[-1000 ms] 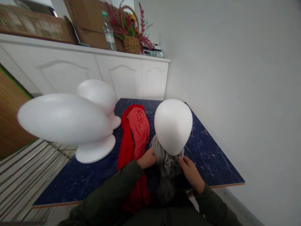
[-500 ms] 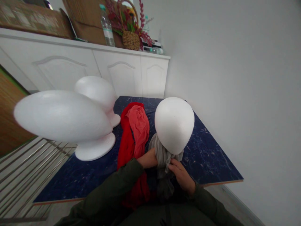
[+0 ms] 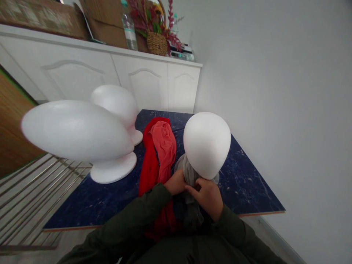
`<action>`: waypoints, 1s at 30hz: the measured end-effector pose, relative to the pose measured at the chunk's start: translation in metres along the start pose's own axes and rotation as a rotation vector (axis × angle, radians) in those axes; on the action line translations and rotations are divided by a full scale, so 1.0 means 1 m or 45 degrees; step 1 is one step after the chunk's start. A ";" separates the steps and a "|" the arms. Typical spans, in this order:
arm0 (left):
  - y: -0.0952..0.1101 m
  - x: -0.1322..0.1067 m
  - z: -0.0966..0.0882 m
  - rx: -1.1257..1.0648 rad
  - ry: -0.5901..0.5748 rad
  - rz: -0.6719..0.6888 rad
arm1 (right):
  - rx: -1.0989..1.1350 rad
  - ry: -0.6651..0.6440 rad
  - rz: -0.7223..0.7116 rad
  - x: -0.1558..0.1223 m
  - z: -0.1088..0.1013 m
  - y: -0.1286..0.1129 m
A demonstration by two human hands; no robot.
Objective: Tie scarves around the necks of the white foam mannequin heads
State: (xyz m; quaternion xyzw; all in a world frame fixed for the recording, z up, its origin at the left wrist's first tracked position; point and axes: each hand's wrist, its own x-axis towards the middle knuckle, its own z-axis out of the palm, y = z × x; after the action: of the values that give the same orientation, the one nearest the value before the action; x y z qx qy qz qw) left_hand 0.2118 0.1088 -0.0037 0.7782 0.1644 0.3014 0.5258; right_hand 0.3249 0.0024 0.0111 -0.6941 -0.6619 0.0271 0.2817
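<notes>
Hands at foam head (image 3: 206, 143) on blue table (image 3: 247, 183): left hand (image 3: 176, 182) & right hand (image 3: 207, 196) both clenched on grey scarf (image 3: 189, 172) bunched under head. Red scarf (image 3: 154, 161) lies just left; two more foam heads (image 3: 79, 134) beyond.

Left arm: enters from about 7 o'clock in a dark green sleeve, forearm angled up toward the centre.
Left hand (image 3: 177, 182): near the middle, a little toward 6 o'clock, fingers curled shut, mostly hidden behind the right hand's knuckles.
Right arm: comes in from about 5 o'clock, same dark sleeve, bent inward.
Right hand (image 3: 206, 192): back of the hand toward the camera, fingers folded closed, thumb pointing toward 10 o'clock.
Spacing: the two hands touch, right just at 4 o'clock of left.
</notes>
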 end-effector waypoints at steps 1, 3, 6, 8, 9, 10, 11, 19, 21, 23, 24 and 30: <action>-0.001 0.001 -0.001 -0.025 0.012 -0.006 | -0.044 0.004 -0.010 0.001 0.002 0.000; -0.002 0.002 -0.004 -0.095 0.043 -0.046 | -0.115 0.029 -0.031 0.003 0.003 0.003; -0.005 0.004 -0.012 -0.445 0.133 -0.271 | -0.158 0.081 -0.019 0.004 -0.003 0.012; -0.008 0.007 -0.021 -0.746 0.250 -0.436 | -0.158 0.120 0.014 0.004 -0.010 0.022; -0.010 0.008 -0.026 -0.849 0.318 -0.486 | -0.155 0.135 0.040 0.004 -0.013 0.027; -0.013 0.010 -0.033 -0.911 0.378 -0.510 | -0.148 0.137 0.068 0.004 -0.016 0.033; -0.016 0.012 -0.040 -0.942 0.425 -0.518 | -0.138 0.130 0.096 0.004 -0.019 0.038; -0.029 0.020 -0.054 -0.985 0.496 -0.589 | 0.096 0.315 0.030 0.011 0.000 0.056; -0.028 0.019 -0.046 -0.976 0.462 -0.572 | 0.182 0.426 0.019 0.014 0.011 0.057; -0.028 0.018 -0.040 -0.960 0.438 -0.543 | 0.320 0.441 0.062 0.017 0.021 0.060; -0.029 0.017 -0.039 -0.950 0.425 -0.527 | 0.419 0.391 0.095 0.018 0.026 0.061; -0.033 0.017 -0.034 -0.894 0.335 -0.446 | 0.929 0.244 0.241 0.020 0.034 0.067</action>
State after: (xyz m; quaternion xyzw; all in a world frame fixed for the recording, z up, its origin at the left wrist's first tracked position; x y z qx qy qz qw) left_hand 0.2047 0.1556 -0.0198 0.4665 0.2473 0.3421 0.7773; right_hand 0.3744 0.0357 -0.0392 -0.6057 -0.5124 0.2217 0.5670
